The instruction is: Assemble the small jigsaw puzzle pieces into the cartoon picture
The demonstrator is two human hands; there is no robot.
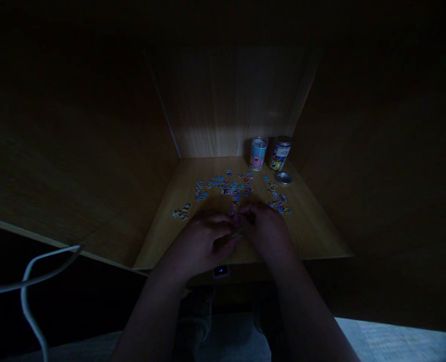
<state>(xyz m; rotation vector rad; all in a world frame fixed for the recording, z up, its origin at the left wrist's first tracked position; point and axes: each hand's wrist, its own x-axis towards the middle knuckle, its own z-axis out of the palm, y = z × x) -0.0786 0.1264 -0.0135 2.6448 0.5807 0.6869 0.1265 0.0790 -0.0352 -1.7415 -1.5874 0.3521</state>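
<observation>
My left hand (208,237) and my right hand (267,229) meet low over the wooden surface, fingers closed around a small cluster of jigsaw puzzle pieces (238,232). Pink and green-yellow show between the fingertips. How the pieces fit together is hidden by the fingers. Just beyond the hands lie many loose, mostly blue puzzle pieces (230,188). A smaller group of pieces (281,206) lies beyond my right hand, and another group (181,212) sits to the left of my left hand.
At the back right stand a can with a pink picture (257,155) and a lidded can (280,153). A round metal lid (284,178) lies in front of them. Dark wooden panels enclose both sides. A white cable (27,296) hangs at lower left. The scene is dim.
</observation>
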